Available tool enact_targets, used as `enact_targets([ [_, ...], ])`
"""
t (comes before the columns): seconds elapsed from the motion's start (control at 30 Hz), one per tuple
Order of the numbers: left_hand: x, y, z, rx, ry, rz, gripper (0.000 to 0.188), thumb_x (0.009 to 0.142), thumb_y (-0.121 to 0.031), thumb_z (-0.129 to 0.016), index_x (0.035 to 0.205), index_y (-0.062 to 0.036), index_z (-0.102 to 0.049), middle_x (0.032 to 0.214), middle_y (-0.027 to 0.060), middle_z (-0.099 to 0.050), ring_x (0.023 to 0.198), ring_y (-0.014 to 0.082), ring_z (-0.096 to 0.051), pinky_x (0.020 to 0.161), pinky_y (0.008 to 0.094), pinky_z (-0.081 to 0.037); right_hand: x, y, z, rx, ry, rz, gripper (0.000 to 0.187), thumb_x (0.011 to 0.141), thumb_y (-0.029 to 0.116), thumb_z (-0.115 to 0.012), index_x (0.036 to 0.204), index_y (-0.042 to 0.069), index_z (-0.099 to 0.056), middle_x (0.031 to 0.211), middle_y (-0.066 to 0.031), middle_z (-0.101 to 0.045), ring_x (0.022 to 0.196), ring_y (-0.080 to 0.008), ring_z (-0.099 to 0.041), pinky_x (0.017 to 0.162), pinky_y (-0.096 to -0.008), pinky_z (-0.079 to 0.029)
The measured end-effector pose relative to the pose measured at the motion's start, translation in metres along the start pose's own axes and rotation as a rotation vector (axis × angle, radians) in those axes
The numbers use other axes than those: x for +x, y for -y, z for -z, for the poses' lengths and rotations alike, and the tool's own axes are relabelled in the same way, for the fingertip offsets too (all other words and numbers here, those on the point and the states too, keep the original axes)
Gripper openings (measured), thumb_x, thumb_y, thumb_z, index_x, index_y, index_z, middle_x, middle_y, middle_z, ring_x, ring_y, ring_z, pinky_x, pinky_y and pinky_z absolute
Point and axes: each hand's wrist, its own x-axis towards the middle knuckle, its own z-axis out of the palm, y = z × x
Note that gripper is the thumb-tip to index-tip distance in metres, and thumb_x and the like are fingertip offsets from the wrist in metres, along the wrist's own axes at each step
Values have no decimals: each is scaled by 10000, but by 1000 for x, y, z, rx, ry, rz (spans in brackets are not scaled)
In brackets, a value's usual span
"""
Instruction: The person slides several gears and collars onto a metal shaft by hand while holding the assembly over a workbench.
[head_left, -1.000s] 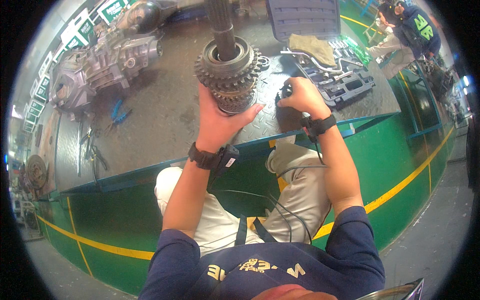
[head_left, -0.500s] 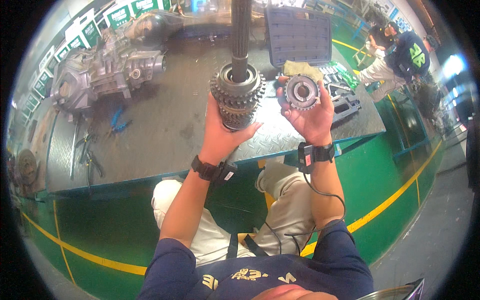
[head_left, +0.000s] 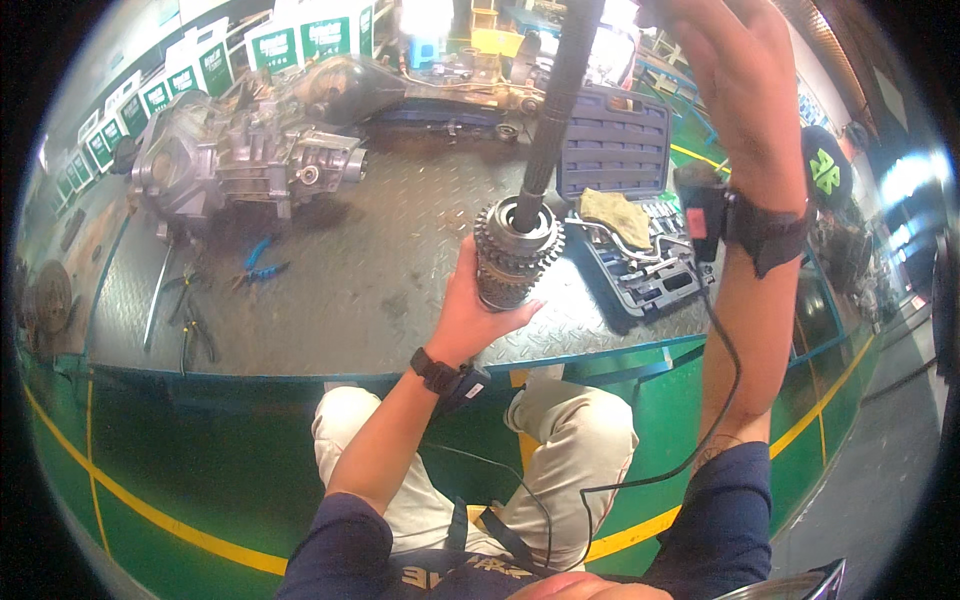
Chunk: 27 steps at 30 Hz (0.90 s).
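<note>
My left hand (head_left: 478,312) has its grip closed around the underside of the gear cluster (head_left: 514,252), holding it upright above the near edge of the surface (head_left: 340,300). The long dark shaft (head_left: 555,100) rises out of the cluster's centre toward the top of the view. My right hand (head_left: 725,40) is raised high beside the shaft's upper end; it runs out of sight there, so I cannot tell its grip. Behind the cluster lies an open blue socket case (head_left: 625,180) with a yellow rag (head_left: 615,215), and a gearbox housing (head_left: 240,160) sits farther left.
</note>
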Motion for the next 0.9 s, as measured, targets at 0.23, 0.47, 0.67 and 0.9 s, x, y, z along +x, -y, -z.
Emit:
enact_targets([
  [0.23,2,-5,2,84,5,30,987,697,-220,-968,1483,-122,-379,1305,137,-694,1211,275,-698,1019,415,-554,-14,-16,4,-262,497,-372,740,811,38,-869,1471,-29,-540,1283,-120,-714,1213,-202,-667,1056,-345,-526],
  [0.47,1,-1,7,-18,20,57,992,706,-228,-958,1496,-121,-368,1286,149,-695,1193,292,-706,1010,411,-555,-88,-65,-21,-58,471,-374,824,725,63,-939,1453,20,-556,1238,-73,-731,1127,-150,-667,971,-331,-522],
  [0.67,1,1,6,10,8,36,1002,712,-228,-953,1511,-121,-358,1301,147,-681,1196,278,-700,1008,404,-551,-105,-78,-25,126,385,-420,815,727,73,-929,1444,-13,-551,1285,-94,-708,1186,-169,-661,1070,-374,-488],
  [0.9,2,-1,3,-130,22,115,949,691,-183,-952,1456,-71,-401,1354,130,-584,1244,236,-594,1035,406,-503,-118,-85,-25,163,320,-463,744,736,77,-930,1394,-15,-594,1265,-83,-698,1183,-161,-649,1067,-338,-496],
])
